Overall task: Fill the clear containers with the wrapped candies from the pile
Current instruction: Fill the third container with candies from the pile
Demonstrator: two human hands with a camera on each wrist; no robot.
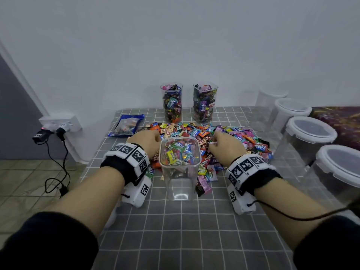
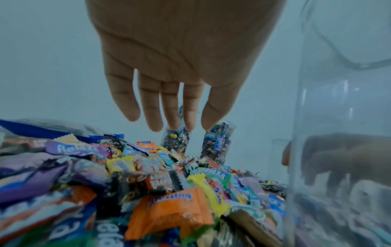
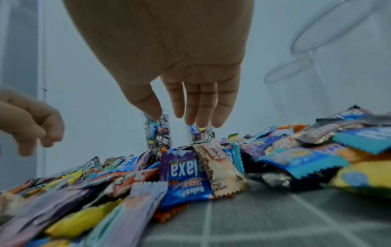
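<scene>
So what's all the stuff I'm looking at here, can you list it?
candy pile: one, many colours, mid-table behind the near container
near container: one, clear and square, lidless, appears empty, front centre
filled containers: two, clear, packed with candies, by the wall
lidded tubs: at least three, clear with white lids, right edge; more clear ones behind
blue bag: one, left of the pile
tablecloth: one, grey with white grid
power strip: one, white, plugs in it, wall at left
left hand: open, over the pile, holding nothing
right hand: open, fingers down over the pile
</scene>
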